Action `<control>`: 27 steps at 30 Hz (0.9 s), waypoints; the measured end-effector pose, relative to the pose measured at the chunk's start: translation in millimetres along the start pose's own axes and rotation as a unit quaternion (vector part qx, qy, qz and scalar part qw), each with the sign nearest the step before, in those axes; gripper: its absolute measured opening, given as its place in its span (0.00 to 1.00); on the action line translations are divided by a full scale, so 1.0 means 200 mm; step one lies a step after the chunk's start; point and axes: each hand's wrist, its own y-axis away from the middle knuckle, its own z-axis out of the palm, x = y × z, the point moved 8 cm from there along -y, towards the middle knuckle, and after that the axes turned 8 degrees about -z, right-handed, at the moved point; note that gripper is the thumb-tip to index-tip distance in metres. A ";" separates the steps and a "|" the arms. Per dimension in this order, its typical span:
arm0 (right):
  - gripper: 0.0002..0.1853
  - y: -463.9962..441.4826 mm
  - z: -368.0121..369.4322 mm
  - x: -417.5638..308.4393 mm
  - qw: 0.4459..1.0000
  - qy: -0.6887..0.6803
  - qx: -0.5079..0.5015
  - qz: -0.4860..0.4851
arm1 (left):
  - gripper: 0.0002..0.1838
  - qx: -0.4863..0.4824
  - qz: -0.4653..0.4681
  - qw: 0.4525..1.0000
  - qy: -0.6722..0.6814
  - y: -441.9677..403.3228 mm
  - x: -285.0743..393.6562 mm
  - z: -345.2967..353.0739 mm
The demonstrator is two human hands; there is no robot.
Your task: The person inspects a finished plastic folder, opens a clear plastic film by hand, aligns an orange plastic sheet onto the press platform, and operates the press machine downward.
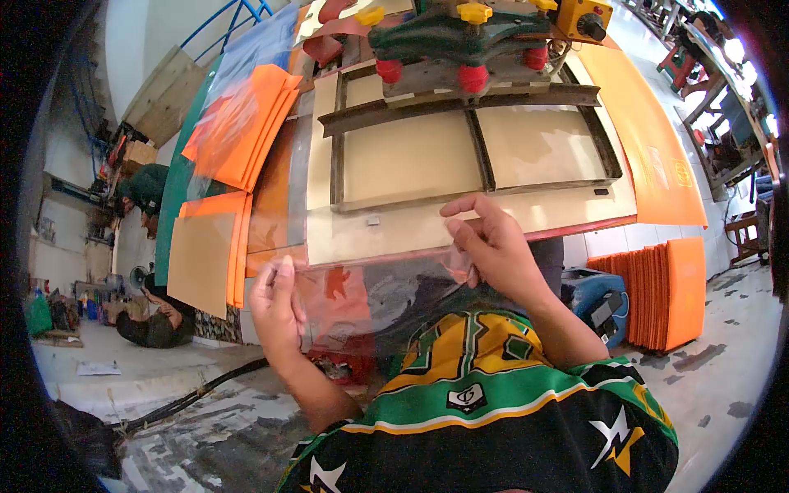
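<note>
A clear plastic sheet (353, 300) hangs in front of my body, below the near edge of the cream board (345, 238). My left hand (278, 308) pinches its left corner between thumb and fingers. Close to the sheet's right end is my right hand (489, 246), its index finger and thumb apart above the board's edge; the lower fingers curl at the plastic and seem to hold it. A dark metal frame (485, 156) lies on the board, under the green press (468, 41) with red knobs.
Orange folded sheets (246, 123) and a tan board (201, 255) lie at the left. An orange sheet (649, 131) covers the right side. Below stand an orange stack (657, 287) and a blue case (596, 300). Two people (152, 324) are at the far left.
</note>
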 end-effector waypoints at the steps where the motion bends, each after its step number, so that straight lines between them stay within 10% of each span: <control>1: 0.13 0.01 0.02 0.02 1.000 0.014 -0.010 0.026 | 0.17 -0.005 -0.024 1.000 -0.018 0.01 -0.02 -0.04; 15: 0.20 0.15 0.39 0.31 0.965 -0.088 -0.247 0.022 | 0.23 0.120 -0.006 0.992 0.042 -0.03 -0.24 -0.65; 27: 0.20 0.16 0.41 0.27 0.962 -0.100 -0.249 0.054 | 0.23 0.129 -0.044 0.989 0.053 -0.05 -0.31 -0.76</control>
